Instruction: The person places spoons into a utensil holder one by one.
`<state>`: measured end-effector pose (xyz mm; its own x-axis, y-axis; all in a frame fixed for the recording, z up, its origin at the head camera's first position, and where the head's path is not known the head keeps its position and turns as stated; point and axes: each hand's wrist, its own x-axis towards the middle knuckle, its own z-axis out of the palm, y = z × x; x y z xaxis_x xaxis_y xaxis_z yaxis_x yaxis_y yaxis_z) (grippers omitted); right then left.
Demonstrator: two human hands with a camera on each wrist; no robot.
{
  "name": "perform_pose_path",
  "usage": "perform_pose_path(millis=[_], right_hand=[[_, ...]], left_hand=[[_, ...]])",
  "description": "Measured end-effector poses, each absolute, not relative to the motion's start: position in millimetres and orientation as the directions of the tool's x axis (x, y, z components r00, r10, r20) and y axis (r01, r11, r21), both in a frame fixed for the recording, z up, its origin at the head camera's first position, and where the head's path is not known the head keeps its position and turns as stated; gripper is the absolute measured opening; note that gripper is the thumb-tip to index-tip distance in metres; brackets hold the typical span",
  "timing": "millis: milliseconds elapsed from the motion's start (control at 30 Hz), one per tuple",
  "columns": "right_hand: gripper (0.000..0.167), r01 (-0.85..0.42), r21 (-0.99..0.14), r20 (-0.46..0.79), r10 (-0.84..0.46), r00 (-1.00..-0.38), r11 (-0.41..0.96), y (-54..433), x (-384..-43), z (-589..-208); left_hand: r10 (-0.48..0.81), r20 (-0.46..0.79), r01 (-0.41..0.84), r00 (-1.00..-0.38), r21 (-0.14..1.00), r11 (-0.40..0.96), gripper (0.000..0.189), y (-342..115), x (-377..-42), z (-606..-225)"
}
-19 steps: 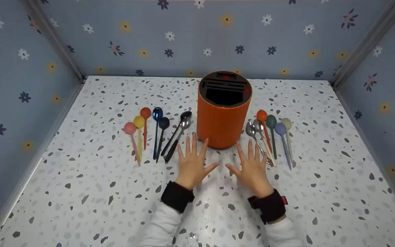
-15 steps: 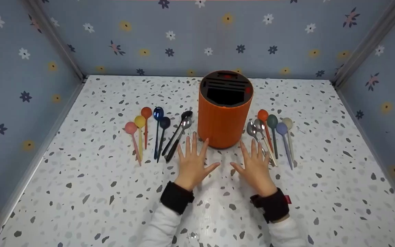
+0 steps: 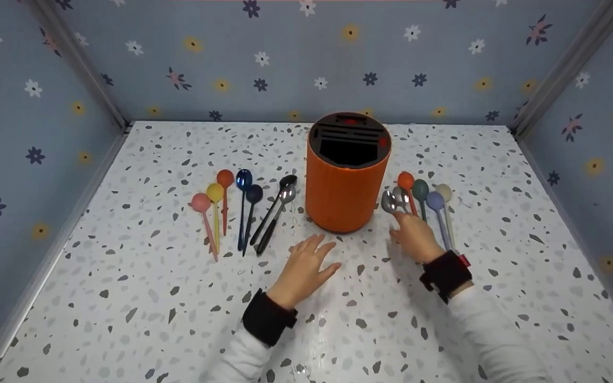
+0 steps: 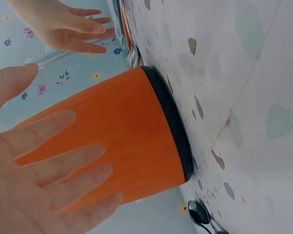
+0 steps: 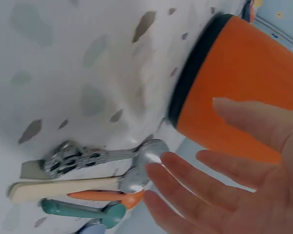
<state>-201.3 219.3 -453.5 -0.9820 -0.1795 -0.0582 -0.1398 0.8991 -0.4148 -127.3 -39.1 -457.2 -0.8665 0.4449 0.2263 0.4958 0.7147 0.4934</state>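
Observation:
An orange knife block [image 3: 345, 197] with a black slotted top stands upright on the table. My left hand [image 3: 298, 274] hovers in front of it, fingers loosely spread and holding nothing. My right hand [image 3: 415, 236] is over the handles of the right-hand spoons, hiding part of them. In the right wrist view its fingers are loosely bent and hold nothing. Nearest to it lies a silver spoon with an ornate handle [image 5: 102, 156], then a cream-handled spoon [image 5: 63, 189], an orange spoon [image 5: 100, 195] and a green spoon [image 5: 78, 209].
Left of the block lie several spoons, among them a pink spoon [image 3: 201, 202], a yellow spoon [image 3: 215, 192], a blue spoon [image 3: 243, 180] and a black-handled silver spoon [image 3: 287, 194]. A lavender spoon [image 3: 435, 200] lies far right. Flowered panels [image 3: 296, 58] enclose the speckled table.
My right hand has moved right and over the spoons, its fingers now bent down rather than spread. My left hand has drawn back slightly toward me, its fingers closer together.

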Motion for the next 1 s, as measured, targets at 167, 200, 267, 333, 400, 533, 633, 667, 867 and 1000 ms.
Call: perform_pose_path(millis=[167, 200, 267, 333, 400, 533, 633, 667, 867, 1000], right_hand=[[0.031, -0.066, -0.445, -0.056, -0.101, -0.993, 0.893, 226.9, -219.7, -462.0], [0.029, -0.059, -0.452, -0.052, -0.092, -0.994, 0.89, 228.9, -222.7, -464.0], [0.025, -0.041, -0.469, -0.047, -0.071, -0.996, 0.882, 231.2, -226.2, -466.3], [0.023, -0.041, -0.483, -0.033, -0.065, -0.997, 0.874, 236.4, -233.5, -475.3], [0.017, -0.077, -0.503, 0.013, -0.082, -0.997, 0.861, 248.8, -250.7, -501.0], [0.007, -0.133, -0.499, 0.052, -0.124, -0.991, 0.856, 285.3, -303.1, -579.3], [0.01, -0.107, -0.499, 0.026, -0.109, -0.994, 0.86, 301.5, -327.9, -614.0], [0.012, -0.095, -0.517, 0.002, -0.11, -0.994, 0.851, 301.7, -327.6, -611.4], [0.008, 0.071, -0.716, -0.219, -0.126, -0.968, 0.695, 263.6, -273.7, -513.9], [0.009, 0.229, -0.758, -0.37, -0.114, -0.922, 0.61, 246.0, -250.3, -474.7]], left_hand=[[0.478, 0.244, 0.531, -0.844, 0.511, 0.676, 0.036, -39.2, -124.4, -459.1], [0.485, 0.247, 0.538, -0.839, 0.506, 0.674, 0.035, -38.9, -124.0, -460.0], [0.494, 0.246, 0.545, -0.834, 0.504, 0.67, 0.034, -38.0, -123.6, -462.2], [0.505, 0.248, 0.556, -0.827, 0.496, 0.667, 0.033, -36.7, -124.0, -464.8], [0.515, 0.255, 0.569, -0.818, 0.49, 0.66, 0.032, -35.1, -124.7, -466.8], [0.534, 0.261, 0.587, -0.804, 0.493, 0.642, 0.031, -32.0, -126.6, -469.2], [0.546, 0.254, 0.591, -0.799, 0.497, 0.635, 0.03, -30.4, -127.6, -469.6], [0.547, 0.249, 0.59, -0.799, 0.5, 0.634, 0.03, -30.0, -128.1, -469.6], [0.546, 0.215, 0.569, -0.81, 0.511, 0.644, 0.031, -28.0, -131.5, -469.5], [0.549, 0.221, 0.576, -0.806, 0.504, 0.644, 0.03, -26.5, -132.8, -470.9]])
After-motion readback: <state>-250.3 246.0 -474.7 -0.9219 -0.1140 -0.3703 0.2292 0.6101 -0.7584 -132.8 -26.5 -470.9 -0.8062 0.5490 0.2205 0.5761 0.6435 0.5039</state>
